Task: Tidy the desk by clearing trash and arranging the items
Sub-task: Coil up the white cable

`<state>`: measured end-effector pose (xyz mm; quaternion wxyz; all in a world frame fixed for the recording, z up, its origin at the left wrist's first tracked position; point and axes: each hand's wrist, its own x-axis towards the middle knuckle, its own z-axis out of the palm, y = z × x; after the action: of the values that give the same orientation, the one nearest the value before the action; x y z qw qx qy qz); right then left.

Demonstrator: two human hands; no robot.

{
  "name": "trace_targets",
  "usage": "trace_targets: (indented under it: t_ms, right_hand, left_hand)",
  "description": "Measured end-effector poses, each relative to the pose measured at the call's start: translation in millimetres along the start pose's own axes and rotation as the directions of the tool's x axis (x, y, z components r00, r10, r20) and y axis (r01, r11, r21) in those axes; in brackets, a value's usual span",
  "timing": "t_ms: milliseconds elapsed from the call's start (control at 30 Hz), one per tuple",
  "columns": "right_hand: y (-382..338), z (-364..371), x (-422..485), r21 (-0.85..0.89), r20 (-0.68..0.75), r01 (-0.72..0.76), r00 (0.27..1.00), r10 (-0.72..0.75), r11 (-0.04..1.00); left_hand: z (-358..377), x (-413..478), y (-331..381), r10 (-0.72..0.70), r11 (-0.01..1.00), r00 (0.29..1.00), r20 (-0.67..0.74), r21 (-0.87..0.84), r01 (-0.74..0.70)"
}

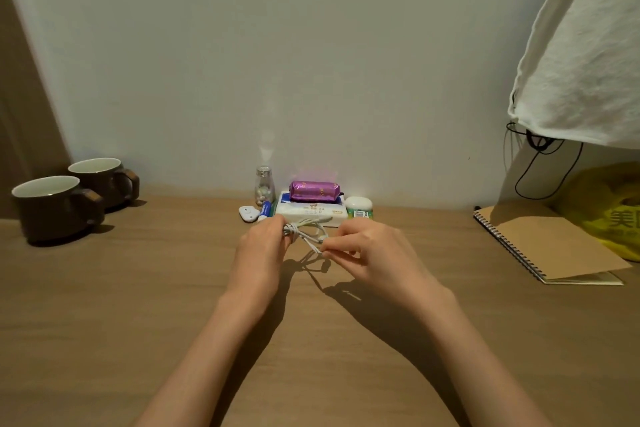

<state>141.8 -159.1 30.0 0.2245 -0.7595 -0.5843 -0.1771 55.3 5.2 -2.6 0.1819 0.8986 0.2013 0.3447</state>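
Observation:
A thin white cable is coiled into a small bundle above the middle of the wooden desk. My left hand grips the coil's left end. My right hand pinches a loose strand at the coil's right side between thumb and fingertips. Both hands hover just over the desk, casting a shadow below. Part of the coil is hidden inside my left fingers.
Behind the hands, against the wall: a white tissue pack with a purple packet on top, a small glass bottle, a white case. Two brown mugs at left. A spiral notebook and yellow bag at right.

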Motion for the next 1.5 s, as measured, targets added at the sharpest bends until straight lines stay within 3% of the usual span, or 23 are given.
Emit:
trace_targets:
  t_ms: [133,233,333,433,533,633,700,867,967,1033,1133,1300,1500]
  right_hand:
    - [-1.5,2.0,3.3,-0.083,-0.098,0.151,0.982,-0.159,0.985]
    - [0.7,1.3,8.9,-0.093,-0.176,0.173,0.966,-0.187,0.980]
    - [9.9,-6.7,11.4,0.037,-0.246,0.053,0.968,-0.042,0.998]
    - [20.5,-16.1,8.0,0.290,-0.148,-0.112,0.976,0.160,0.951]
    - [28.6,-27.2,4.2,0.532,0.024,-0.229,0.966,0.256,0.815]
    - [34.9,-34.7,1.5,0.664,0.105,-0.298,0.945,0.310,0.686]
    - [34.3,-34.3,1.4,0.736,0.122,-0.329,0.924,0.362,0.592]
    - [19.6,-16.8,8.7,0.759,0.106,-0.352,0.897,0.429,0.548]
    - [11.3,-7.1,10.0,0.707,0.032,-0.311,0.911,0.411,0.635]
    - [6.3,-1.3,9.0,0.573,-0.043,-0.287,0.925,0.378,0.767]
    - [1.1,3.7,8.9,0.361,-0.143,-0.208,0.951,0.274,0.909]
    - [-1.5,3.7,7.0,0.342,-0.256,-0.154,0.934,0.249,0.927]
    - [-6.4,2.4,5.6,0.545,-0.360,-0.103,0.867,0.344,0.832]
  left_hand:
    - [1.8,-1.6,2.6,0.149,0.988,0.989,-0.015,0.046,-0.148]
    - [7.2,-3.6,4.7,0.307,0.949,0.951,0.033,0.065,-0.309]
    - [6.9,-1.5,4.7,0.413,0.909,0.909,0.062,0.028,-0.415]
    - [-2.5,-0.3,11.3,0.518,0.854,0.844,0.139,-0.147,-0.499]
    - [-9.4,-6.8,26.1,0.524,0.819,0.820,0.231,-0.400,-0.411]
    - [-12.1,-9.9,36.3,0.434,0.737,0.870,0.233,-0.648,-0.194]
    - [-15.3,-8.5,41.9,0.338,0.686,0.923,0.186,-0.720,-0.107]
    - [-14.7,-6.3,46.9,0.089,0.643,0.987,0.132,-0.765,0.045]
    - [-10.5,-4.8,43.7,-0.019,0.669,0.988,0.153,-0.732,0.126]
    - [-6.9,-4.4,40.7,-0.075,0.686,0.981,0.180,-0.704,0.182]
    - [-3.1,-4.1,36.7,-0.114,0.625,0.966,0.230,-0.740,0.250]
    - [-4.2,-1.8,32.3,-0.067,0.660,0.971,0.228,-0.720,0.214]
    - [-4.7,-2.4,36.0,-0.078,0.490,0.952,0.295,-0.820,0.294]
